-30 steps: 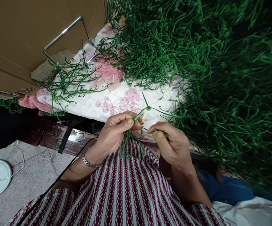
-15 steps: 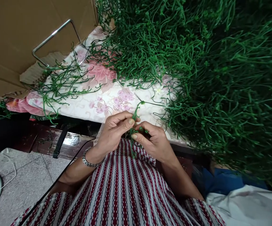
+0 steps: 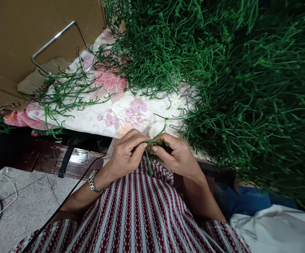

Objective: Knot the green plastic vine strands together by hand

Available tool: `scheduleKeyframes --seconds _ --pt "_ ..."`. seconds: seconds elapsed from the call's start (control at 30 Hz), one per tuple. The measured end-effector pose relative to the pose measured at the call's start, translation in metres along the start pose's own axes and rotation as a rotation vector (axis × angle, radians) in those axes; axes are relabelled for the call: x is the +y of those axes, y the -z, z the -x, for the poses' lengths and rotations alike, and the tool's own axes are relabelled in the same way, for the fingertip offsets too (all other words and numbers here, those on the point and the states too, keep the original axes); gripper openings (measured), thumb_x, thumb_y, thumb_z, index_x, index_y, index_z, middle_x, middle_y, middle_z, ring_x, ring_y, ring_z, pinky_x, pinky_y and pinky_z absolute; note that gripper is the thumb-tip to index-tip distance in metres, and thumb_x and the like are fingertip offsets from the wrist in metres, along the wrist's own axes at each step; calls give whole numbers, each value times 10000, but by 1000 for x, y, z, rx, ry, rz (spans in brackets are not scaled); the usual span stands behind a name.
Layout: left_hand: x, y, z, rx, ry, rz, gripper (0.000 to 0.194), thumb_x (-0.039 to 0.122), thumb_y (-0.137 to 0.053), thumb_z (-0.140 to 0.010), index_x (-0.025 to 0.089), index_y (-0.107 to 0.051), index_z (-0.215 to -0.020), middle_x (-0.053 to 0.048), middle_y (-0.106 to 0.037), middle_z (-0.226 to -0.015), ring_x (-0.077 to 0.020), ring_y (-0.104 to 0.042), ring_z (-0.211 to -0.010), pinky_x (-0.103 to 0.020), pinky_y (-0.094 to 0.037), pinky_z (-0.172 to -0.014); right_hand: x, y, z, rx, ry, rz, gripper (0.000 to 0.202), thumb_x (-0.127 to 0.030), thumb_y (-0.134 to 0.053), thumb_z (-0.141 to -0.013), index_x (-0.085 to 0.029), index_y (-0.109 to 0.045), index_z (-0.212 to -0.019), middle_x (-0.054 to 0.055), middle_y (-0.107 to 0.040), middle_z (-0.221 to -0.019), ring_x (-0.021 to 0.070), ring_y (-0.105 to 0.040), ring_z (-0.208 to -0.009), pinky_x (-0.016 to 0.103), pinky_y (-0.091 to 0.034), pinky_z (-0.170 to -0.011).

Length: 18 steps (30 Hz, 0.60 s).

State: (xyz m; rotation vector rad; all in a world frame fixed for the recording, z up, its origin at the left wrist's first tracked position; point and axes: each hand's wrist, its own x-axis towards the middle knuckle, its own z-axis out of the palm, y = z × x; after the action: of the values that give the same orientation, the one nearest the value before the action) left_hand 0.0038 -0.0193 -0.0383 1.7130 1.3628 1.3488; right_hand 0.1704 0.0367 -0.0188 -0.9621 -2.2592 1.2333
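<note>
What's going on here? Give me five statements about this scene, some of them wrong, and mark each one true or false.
1. The left hand and right hand both have their fingers on green stems. True.
2. The metal wristband is on the right wrist. False: the wristband is on the left.
3. The large green pile lies toward the person's right. True.
4. The cloth is plain. False: the cloth has a flower pattern.
5. A bent metal rod shows in front of the cardboard. True.
</note>
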Motion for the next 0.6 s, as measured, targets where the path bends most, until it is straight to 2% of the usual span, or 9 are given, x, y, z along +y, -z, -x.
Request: scheduleKeyframes --seconds 0.1,0.2,0.3,0.5,0.6 --pt "0 0 2 -80 -16 -40 165 88 -513 -796 126 -590 -937 -45 -569 -797 -122 -541 -753 -250 -450 -659 -1 0 1 3 31 87 92 -208 -510 -849 -164 -503 -769 -19 -507 -663 82 -454 -604 201 -340 -579" --pt "0 3 1 -151 -21 -75 83 108 -527 -794 129 -593 -842 -32 -563 -743 -115 -524 -690 -248 -432 -619 0 -2 1 -16 90 117 108 -181 -492 -848 -170 -462 -745 -27 -465 -648 80 -428 -592 205 -323 -566" --pt "-2 5 1 -191 -20 -75 80 110 -522 -802 128 -591 -765 -21 -548 -684 -109 -502 -643 -246 -413 -589 1 -5 0 -32 134 116 96 -173 -487 -851 -169 -467 -757 -17 -476 -670 86 -438 -612 211 -331 -579" --pt "-6 1 7 -73 88 37 106 119 -532 -806 149 -600 -730 -10 -590 -663 -107 -537 -654 -231 -439 -607 4 -14 -2 44 116 96 103 -224 -458 -876 -155 -511 -820 23 -510 -730 126 -471 -708 244 -379 -651" --pt "-7 -3 11 -39 86 29 110 102 -531 -802 157 -620 -769 -13 -633 -701 -114 -578 -698 -235 -462 -658 6 -18 0 -13 70 -10 140 -263 -454 -886 -153 -540 -884 24 -537 -749 126 -499 -719 242 -404 -665"
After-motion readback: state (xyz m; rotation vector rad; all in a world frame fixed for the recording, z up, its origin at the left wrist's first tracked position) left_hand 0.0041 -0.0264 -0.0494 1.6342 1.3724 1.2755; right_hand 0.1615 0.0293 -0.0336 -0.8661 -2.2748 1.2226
